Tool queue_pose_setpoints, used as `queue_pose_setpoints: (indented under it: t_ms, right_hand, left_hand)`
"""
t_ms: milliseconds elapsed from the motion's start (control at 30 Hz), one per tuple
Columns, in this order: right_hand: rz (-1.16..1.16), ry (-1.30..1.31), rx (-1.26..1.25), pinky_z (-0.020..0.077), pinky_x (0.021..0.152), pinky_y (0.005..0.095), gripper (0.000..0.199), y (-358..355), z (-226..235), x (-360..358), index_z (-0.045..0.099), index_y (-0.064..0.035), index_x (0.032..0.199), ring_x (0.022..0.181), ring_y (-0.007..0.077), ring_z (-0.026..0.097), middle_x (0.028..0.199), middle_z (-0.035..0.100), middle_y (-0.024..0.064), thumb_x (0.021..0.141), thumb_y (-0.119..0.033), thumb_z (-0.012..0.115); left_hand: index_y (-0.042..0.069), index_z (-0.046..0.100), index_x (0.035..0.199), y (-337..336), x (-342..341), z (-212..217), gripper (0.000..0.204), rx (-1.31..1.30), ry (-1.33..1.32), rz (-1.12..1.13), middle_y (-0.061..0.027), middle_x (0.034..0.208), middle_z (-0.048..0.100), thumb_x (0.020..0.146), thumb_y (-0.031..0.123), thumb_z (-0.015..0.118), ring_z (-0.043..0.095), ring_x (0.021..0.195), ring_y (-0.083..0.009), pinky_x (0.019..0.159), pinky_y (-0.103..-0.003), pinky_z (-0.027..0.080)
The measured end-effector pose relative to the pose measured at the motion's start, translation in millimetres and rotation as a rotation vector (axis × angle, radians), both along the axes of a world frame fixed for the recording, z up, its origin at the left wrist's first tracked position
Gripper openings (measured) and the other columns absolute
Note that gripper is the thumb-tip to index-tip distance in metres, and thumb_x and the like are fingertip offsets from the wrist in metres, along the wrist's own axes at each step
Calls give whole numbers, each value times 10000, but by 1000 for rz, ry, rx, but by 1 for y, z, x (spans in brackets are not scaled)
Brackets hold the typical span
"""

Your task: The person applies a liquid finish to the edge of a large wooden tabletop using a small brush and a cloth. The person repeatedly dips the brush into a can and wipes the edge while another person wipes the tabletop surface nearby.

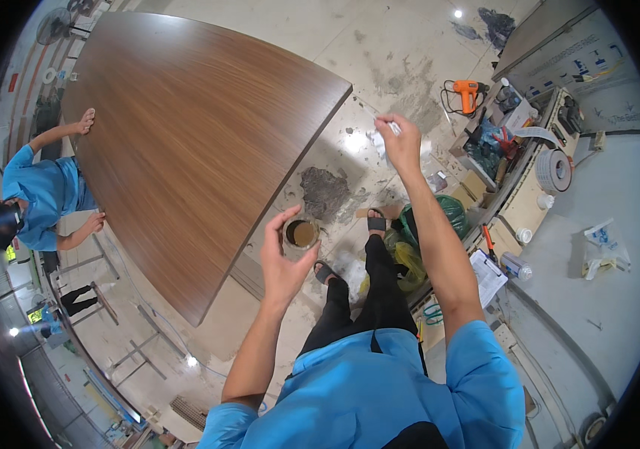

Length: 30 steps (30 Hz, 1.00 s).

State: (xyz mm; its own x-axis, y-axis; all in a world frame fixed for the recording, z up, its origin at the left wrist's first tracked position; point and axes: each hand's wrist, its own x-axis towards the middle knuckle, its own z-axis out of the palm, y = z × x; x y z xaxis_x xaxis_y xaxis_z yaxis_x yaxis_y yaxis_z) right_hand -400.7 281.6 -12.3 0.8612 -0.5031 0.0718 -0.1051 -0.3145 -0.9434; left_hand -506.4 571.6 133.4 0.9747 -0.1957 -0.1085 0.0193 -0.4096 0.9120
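Observation:
My left hand (284, 263) is closed round a small round jar (301, 233) with brown contents, its open mouth facing up. It is held just off the corner edge of a large brown wood-grain panel (208, 135). Farther out and to the right, my right hand (400, 142) has its thumb and fingers pinched together beyond the panel's right corner. Something thin and pale shows at those fingertips, too small to name. Neither hand touches the panel.
A co-worker (43, 183) in a blue shirt has both hands at the panel's far left edge. To the right, a cluttered bench holds an orange heat gun (470, 95), a tape roll (553, 170) and a clipboard (488, 277). Plastic bags (410, 266) lie by my feet.

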Motion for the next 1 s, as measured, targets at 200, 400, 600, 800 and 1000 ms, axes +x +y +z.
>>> queue_pose_setpoints:
  t_ms: [200,400,600,800,1000]
  right_hand:
    - [-4,-104,-29,547,848,361,133,4,-17,30,793,-32,993,928,259,739,986,780,118,918,-136,760]
    - [-20,-72,26,546,857,334,132,7,-18,45,801,-32,1012,923,215,736,986,786,108,915,-113,764]
    - [73,-89,1,553,842,368,114,12,-23,40,799,-43,993,926,270,741,988,778,127,915,-122,771]
    - [6,-71,31,544,858,332,131,12,-18,41,799,-29,1016,935,219,735,985,788,103,925,-123,780]
    - [288,27,-44,554,823,365,109,32,-15,24,799,-44,998,913,284,740,964,766,123,914,-110,776]
  left_hand:
    - [-4,486,1408,5,-20,-2,710,-13,57,3,-152,1504,577,803,-42,855,590,1345,-220,1161,-367,471]
    - [-9,480,1415,3,-23,-6,704,-43,65,12,-161,1504,575,817,-31,851,593,1337,-211,1158,-362,470]
    - [30,457,1419,4,-22,-5,704,-36,110,6,-173,1508,544,821,-72,815,548,1372,-227,1188,-389,436]
    - [30,453,1422,4,-22,-5,708,-50,126,1,-174,1509,543,822,-76,813,552,1372,-229,1185,-386,439]
    - [-4,476,1412,6,-22,-8,714,-47,47,-1,-167,1508,577,815,-28,866,609,1317,-215,1141,-361,487]
